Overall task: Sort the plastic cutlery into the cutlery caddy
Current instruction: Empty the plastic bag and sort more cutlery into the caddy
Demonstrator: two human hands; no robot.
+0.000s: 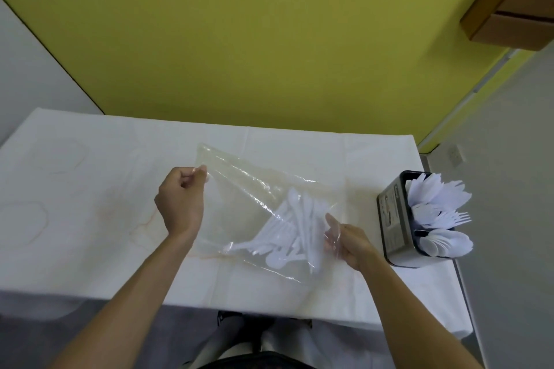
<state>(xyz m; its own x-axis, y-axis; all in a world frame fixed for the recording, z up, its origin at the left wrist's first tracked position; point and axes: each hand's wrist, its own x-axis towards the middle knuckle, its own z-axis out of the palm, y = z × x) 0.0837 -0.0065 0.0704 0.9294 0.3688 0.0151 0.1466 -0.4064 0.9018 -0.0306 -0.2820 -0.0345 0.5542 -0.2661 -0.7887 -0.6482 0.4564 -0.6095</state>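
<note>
Plastic cutlery (287, 231) mostly diagonal inside bag (236, 180)

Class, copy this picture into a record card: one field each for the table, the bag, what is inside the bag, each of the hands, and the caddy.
table: covered with a white cloth
bag: clear plastic, stretched between both hands
cutlery: white pieces heaped inside the bag
left hand: pinches the bag's upper corner
right hand: grips the bag's lower edge
caddy: at the table's right edge, already holding forks, spoons and other white pieces
</note>
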